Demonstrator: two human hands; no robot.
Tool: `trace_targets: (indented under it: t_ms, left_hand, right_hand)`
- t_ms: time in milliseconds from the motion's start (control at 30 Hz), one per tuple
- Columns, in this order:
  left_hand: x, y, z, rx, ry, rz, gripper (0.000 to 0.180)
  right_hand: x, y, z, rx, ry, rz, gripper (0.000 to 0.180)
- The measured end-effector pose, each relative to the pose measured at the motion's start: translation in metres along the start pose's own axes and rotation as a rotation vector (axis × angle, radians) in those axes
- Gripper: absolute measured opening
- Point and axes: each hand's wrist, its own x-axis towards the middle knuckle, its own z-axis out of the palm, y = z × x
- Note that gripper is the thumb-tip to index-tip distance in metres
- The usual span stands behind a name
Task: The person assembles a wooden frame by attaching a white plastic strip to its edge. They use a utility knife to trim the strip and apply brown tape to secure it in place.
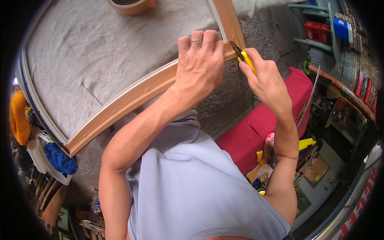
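The table (pixel 100 52) is covered by a grey felt-like cloth and fills the upper left of the view. A wooden picture frame (pixel 132 96) lies on it, its near rail running from lower left up to a corner at upper centre, where a second rail continues upward. A red box-like object (pixel 256 124) stands below and right of that corner. A roll of brown tape (pixel 132 6) sits at the table's far edge, well apart from the hands. The left hand (pixel 200 66) presses on the near rail just beside the corner, fingers curled over the rail's far edge. The right hand (pixel 266 78) has its fingers closed around a yellow utility knife (pixel 245 58), blade tip touching the frame corner.
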Motion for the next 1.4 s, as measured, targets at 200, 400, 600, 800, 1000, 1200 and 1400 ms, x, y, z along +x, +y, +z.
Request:
trace_targets:
  t_ms: [200,400,600,800,1000,1200,1400]
  left_hand:
    - [0.001,0.000,0.002,0.033,-0.020,0.001,0.047]
    - [0.002,-0.001,-0.001,-0.029,-0.030,0.001,0.047]
    - [0.009,-0.002,-0.003,-0.124,-0.085,-0.009,0.048]
    - [0.017,-0.010,0.004,-0.250,-0.183,-0.068,0.054]
    - [0.015,-0.011,0.007,-0.219,-0.075,-0.050,0.043]
    - [-0.001,-0.010,-0.014,-0.095,-0.140,-0.060,0.045]
    - [-0.067,-0.045,-0.070,0.007,-0.114,-0.130,0.050]
  right_hand:
    - [0.006,-0.009,-0.011,-0.021,-0.114,0.072,0.019]
    - [0.019,-0.022,-0.023,-0.118,-0.185,0.101,0.020]
    - [0.006,-0.012,-0.025,0.158,0.116,0.181,0.028]
    - [0.014,0.012,0.006,0.262,0.246,0.247,0.040]
    - [0.035,0.014,0.022,0.125,0.388,0.164,0.054]
    - [0.044,0.013,0.027,0.173,0.376,0.149,0.052]
    - [0.047,0.006,0.024,0.138,0.356,0.170,0.054]
